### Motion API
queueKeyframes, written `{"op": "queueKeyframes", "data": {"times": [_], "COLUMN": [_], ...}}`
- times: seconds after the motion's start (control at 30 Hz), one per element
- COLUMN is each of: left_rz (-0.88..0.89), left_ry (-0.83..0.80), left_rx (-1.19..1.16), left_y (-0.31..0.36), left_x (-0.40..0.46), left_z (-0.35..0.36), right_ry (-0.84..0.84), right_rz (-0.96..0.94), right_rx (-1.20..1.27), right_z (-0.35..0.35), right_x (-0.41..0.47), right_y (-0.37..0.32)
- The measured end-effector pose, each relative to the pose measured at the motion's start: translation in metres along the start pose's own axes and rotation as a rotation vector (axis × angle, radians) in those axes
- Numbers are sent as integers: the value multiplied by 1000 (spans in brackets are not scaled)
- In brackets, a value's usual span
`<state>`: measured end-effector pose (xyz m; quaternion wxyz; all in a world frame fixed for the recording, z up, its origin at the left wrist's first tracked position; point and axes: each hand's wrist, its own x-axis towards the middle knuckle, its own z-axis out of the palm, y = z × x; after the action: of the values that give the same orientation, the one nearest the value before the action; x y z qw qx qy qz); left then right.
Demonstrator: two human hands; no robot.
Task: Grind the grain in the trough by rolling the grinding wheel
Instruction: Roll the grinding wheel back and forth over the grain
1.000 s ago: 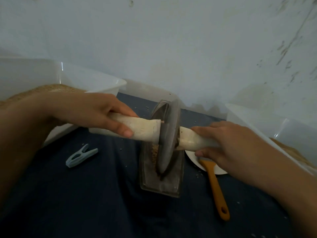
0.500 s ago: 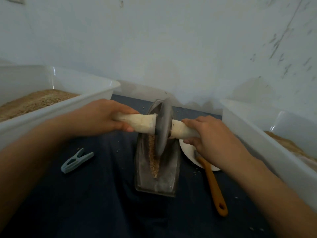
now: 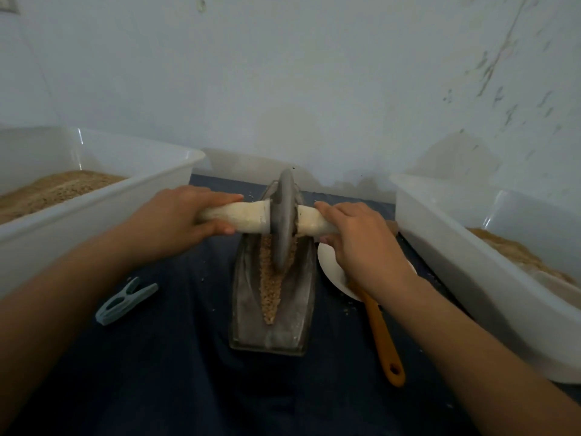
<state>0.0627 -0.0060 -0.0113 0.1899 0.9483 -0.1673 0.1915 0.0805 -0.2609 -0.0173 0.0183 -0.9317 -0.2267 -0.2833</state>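
Back wall (image 3: pixel 283 83): pale blue-grey, matte, scuffed, with dark chipped streaks running down the upper right. Small mark near the top centre and the corner of a pale plate, possibly a switch plate (image 3: pixel 7 4), at the top left edge. Counter (image 3: pixel 176 357) is covered in a dark navy cloth, scattered with pale crumbs. White plastic tub (image 3: pixel 103 202) on the left and another white tub (image 3: pixel 471 256) on the right, both holding tan granular fill. A low white ledge (image 3: pixel 239 166) runs along the wall base. Light is dim, flat and cool, with soft shadows.
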Motion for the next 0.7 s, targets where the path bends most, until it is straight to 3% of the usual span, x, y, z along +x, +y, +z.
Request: {"op": "queueKeyframes", "data": {"times": [0.07,0.23,0.4,0.5,0.63,0.7], "left_rz": [-1,75,105,43,22,28], "left_ry": [-21,-362,-416,-336,-14,23], "left_rx": [-37,-199,-226,-216,78,88], "left_y": [0,2,5,1,-1,0], "left_x": [-1,-11,-16,-9,-3,-2], "left_z": [-3,-42,-53,-33,-3,-1], "right_ry": [-6,-192,-190,-125,-40,-27], "right_rz": [-39,-178,-168,-97,-6,0], "right_rx": [-45,-80,57,-9,2,8], "right_z": [-2,-49,-66,-38,-7,-3], "right_x": [0,-13,-25,-17,-4,-3], "right_y": [0,-6,-8,-9,-1,0]}}
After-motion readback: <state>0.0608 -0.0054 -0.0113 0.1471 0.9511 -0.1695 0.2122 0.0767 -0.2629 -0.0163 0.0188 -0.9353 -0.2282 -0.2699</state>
